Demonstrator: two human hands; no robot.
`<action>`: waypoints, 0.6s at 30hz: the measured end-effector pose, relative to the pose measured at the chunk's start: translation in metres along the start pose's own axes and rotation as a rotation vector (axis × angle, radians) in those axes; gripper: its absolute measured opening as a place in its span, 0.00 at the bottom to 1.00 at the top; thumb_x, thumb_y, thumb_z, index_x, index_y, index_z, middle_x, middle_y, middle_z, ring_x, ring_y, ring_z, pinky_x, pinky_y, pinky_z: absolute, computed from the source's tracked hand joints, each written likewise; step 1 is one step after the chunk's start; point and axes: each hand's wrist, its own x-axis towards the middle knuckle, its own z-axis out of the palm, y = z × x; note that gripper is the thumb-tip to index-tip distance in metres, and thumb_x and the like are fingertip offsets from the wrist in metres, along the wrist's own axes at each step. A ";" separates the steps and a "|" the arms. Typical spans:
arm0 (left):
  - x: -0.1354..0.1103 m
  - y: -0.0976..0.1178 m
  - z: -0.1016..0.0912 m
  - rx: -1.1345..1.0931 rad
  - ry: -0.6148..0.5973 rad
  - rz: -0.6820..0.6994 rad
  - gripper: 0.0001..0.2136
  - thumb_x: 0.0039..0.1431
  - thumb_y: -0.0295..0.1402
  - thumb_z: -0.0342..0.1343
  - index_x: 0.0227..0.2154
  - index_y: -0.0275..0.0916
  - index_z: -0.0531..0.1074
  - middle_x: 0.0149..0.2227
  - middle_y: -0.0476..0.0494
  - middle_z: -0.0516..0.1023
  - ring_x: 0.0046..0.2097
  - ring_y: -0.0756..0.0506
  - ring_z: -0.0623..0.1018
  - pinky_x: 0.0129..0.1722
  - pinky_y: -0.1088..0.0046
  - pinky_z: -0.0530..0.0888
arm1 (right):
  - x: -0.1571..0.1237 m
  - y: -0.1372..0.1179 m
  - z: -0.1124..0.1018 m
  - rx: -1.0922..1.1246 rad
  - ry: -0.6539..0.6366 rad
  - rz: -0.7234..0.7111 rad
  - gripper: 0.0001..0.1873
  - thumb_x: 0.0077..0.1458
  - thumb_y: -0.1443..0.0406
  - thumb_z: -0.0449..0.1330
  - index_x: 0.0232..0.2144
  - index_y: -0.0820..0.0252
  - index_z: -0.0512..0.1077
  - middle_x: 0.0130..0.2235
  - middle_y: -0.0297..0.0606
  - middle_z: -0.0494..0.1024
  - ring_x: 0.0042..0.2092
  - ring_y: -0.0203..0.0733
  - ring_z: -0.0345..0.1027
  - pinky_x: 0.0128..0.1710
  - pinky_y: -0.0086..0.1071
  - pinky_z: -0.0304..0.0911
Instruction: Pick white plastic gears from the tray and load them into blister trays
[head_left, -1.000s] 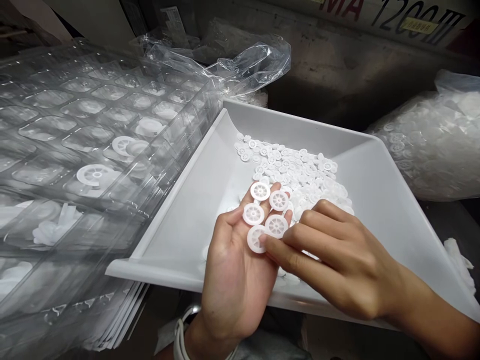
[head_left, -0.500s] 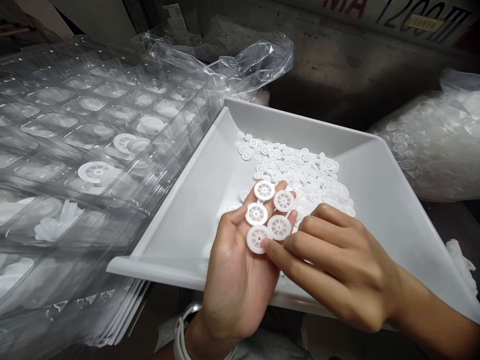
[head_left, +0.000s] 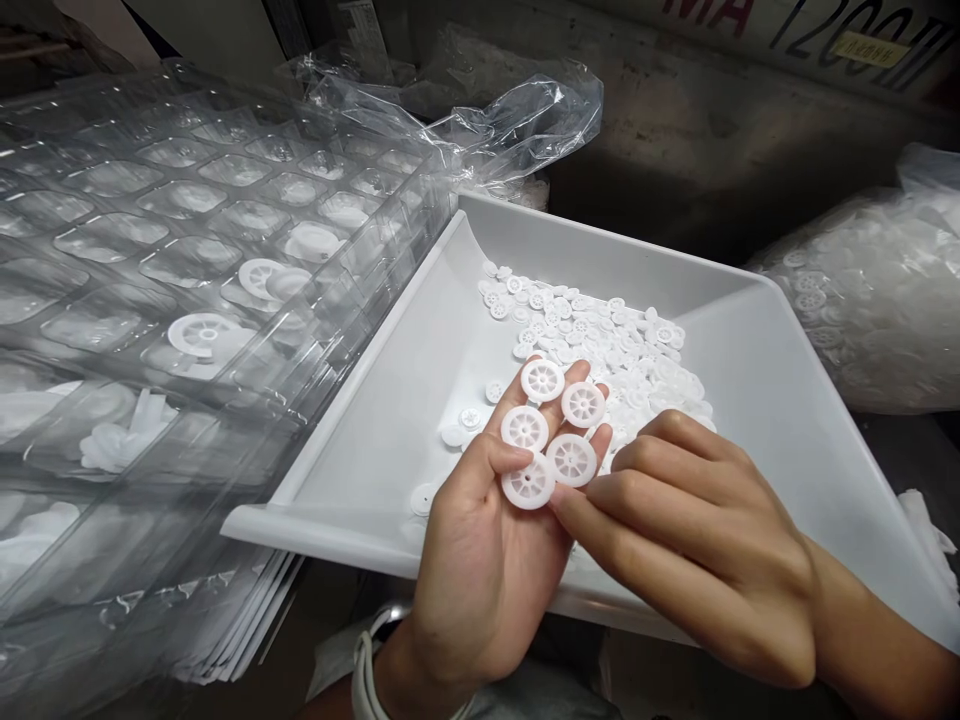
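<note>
My left hand (head_left: 480, 540) is palm up over the near edge of a white tray (head_left: 765, 400). Several small white spoked plastic wheels (head_left: 551, 430) lie on its fingers, and the thumb presses against the lowest one. My right hand (head_left: 690, 540) rests beside it, its index fingertip touching the wheels on the left fingers; nothing is gripped in it. A heap of the same white wheels (head_left: 600, 335) lies in the tray beyond both hands.
A stack of clear blister trays (head_left: 172, 300) with pockets fills the left side, a few pockets holding larger white wheels (head_left: 201, 333). Crumpled clear plastic (head_left: 487, 110) lies behind the tray. A plastic bag of white parts (head_left: 870, 290) sits at right.
Both hands have shifted slightly right and up in the view. My left thumb has come in onto the lowest wheel. The wheels stay on the left fingers.
</note>
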 end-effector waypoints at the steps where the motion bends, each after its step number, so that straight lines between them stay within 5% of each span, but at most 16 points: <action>1: 0.000 0.000 0.000 -0.004 -0.015 0.002 0.31 0.54 0.22 0.44 0.63 0.43 0.54 0.54 0.45 0.73 0.60 0.42 0.68 0.65 0.58 0.56 | 0.000 0.000 0.000 0.012 -0.007 0.014 0.17 0.58 0.74 0.48 0.18 0.61 0.59 0.34 0.43 0.73 0.30 0.38 0.57 0.28 0.38 0.45; 18: -0.003 0.001 -0.003 -0.024 -0.098 -0.016 0.32 0.53 0.22 0.44 0.64 0.39 0.52 0.57 0.43 0.71 0.62 0.40 0.64 0.65 0.57 0.56 | -0.002 0.004 0.003 -0.011 0.037 0.079 0.04 0.52 0.74 0.60 0.30 0.65 0.69 0.26 0.37 0.69 0.28 0.37 0.57 0.27 0.36 0.53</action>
